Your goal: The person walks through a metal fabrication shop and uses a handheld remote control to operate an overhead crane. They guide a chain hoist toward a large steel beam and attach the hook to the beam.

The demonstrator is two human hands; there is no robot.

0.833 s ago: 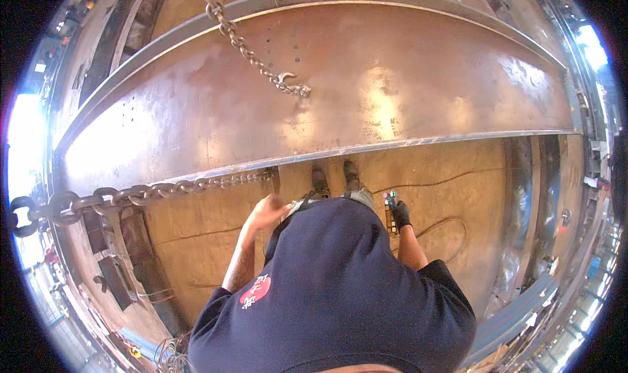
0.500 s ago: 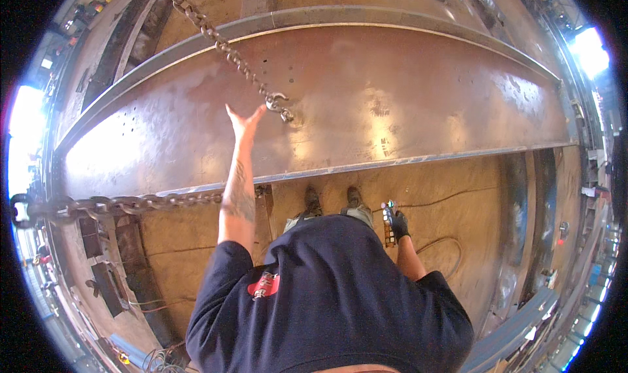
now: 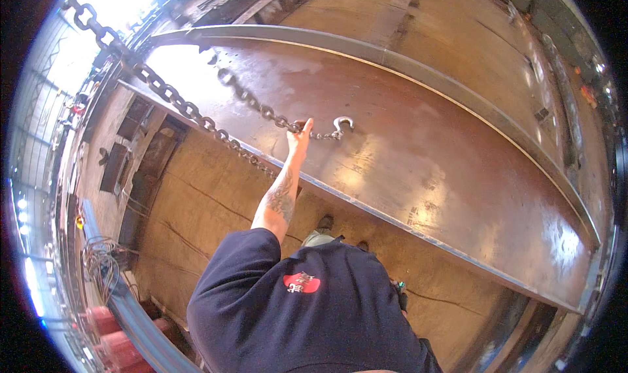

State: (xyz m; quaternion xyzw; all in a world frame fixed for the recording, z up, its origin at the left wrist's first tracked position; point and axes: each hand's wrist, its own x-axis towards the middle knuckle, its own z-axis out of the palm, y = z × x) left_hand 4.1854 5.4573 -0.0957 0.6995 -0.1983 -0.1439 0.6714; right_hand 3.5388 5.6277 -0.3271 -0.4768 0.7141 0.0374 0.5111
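My bare left hand (image 3: 300, 137) is closed around a steel lifting chain (image 3: 252, 102) above the brown web of a large steel I-beam (image 3: 418, 154). Past my fingers, a short end of this chain runs to a metal hook (image 3: 345, 124), seen against the beam's web. At my right side, my right hand (image 3: 402, 300) in a dark glove is mostly hidden by my shirt. It holds a handheld push-button control (image 3: 400, 286), of which only a small coloured end shows.
A second chain (image 3: 171, 93) hangs from the upper left down to the beam's near edge. Cables cross the brown floor (image 3: 196, 209). Blue steel bars (image 3: 134, 317), a coil of wire (image 3: 103, 260) and red cylindrical objects (image 3: 118, 343) lie at the lower left.
My left hand, open beside the chain before, has taken hold of it. The view has turned, so the beam now slants down to the right. My right hand is more hidden.
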